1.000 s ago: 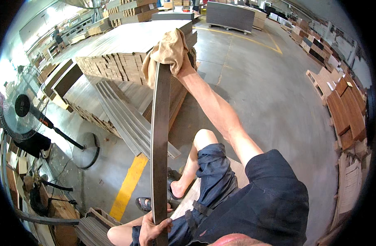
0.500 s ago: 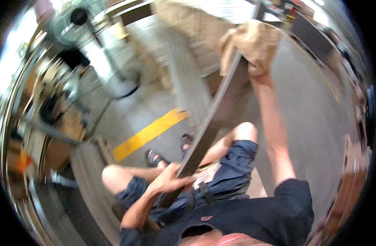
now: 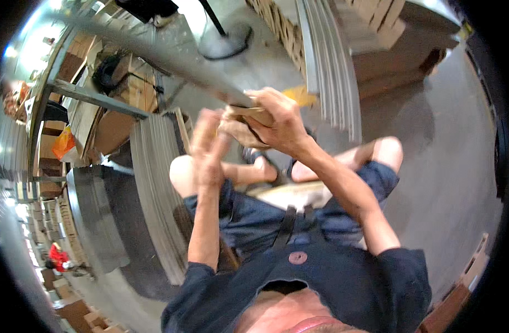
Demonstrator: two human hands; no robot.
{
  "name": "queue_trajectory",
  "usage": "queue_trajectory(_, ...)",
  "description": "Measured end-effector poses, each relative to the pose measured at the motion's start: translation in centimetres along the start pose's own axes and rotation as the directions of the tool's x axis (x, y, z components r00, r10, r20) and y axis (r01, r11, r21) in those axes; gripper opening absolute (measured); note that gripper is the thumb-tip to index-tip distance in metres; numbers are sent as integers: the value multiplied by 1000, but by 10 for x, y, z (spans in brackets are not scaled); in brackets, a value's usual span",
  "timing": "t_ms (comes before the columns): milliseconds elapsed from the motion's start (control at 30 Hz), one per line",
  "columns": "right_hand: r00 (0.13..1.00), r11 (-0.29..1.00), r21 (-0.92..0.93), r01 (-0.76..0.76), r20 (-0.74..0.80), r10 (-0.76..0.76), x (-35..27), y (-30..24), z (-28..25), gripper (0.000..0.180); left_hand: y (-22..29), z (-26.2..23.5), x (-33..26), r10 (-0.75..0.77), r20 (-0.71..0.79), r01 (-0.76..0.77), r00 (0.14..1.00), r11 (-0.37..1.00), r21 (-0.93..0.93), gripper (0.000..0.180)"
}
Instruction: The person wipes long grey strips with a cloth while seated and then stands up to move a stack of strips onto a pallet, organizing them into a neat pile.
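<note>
A long thin grey panel [image 3: 154, 58] runs from the upper left down to the middle of the view. My right hand [image 3: 279, 119] is closed over its near end, with a tan cloth [image 3: 246, 114] wrapped between palm and panel. My left hand [image 3: 210, 144] is blurred and sits right beside it, fingers up against the cloth and the panel's end. Whether it grips them I cannot tell. I am sitting, with bare knees, dark blue shorts [image 3: 265, 213] and sandals below the hands.
A stack of grey panels [image 3: 154, 188] lies on the floor at my left, and another stack [image 3: 329, 66] at the upper right. A fan base [image 3: 224, 41], a metal rack [image 3: 88, 94], cardboard boxes and a yellow floor line [image 3: 301, 97] surround them. A person in red [image 3: 57, 258] works far off.
The view has swung down and left. My right hand came back from the panel's far end to meet the left hand. The panel now points up-left instead of standing upright.
</note>
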State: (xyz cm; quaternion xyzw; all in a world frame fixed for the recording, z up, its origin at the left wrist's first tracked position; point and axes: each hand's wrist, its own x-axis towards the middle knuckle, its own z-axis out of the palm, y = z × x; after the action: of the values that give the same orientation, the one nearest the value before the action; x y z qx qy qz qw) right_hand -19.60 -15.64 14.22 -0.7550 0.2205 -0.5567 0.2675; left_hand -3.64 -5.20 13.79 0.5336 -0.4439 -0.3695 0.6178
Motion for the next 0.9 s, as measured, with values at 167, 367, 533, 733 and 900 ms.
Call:
queue_trajectory(167,964,960,-89,267,24,-266,-49,-3,72,34,30,4,-13,90,-464,-260,881,912,-317,46)
queue_trajectory(367,963,977,-75,197,201,-179,-74,1,64,49,14,-34,-24,43,-504,-316,862,823,-471,32)
queue_trajectory(533,969,916,-398,45,239,56,-123,88,13,44,23,-75,-21,115,-485,-394,867,754,-526,34)
queue_trajectory(733,873,853,-489,-184,317,370,-182,133,-4,43,10,-80,-30,125,-597,-442,792,792,-421,44)
queue_trajectory(900,654,695,-348,-629,247,715,-204,144,-17,29,-8,-81,-22,141,-685,-434,715,858,-275,54)
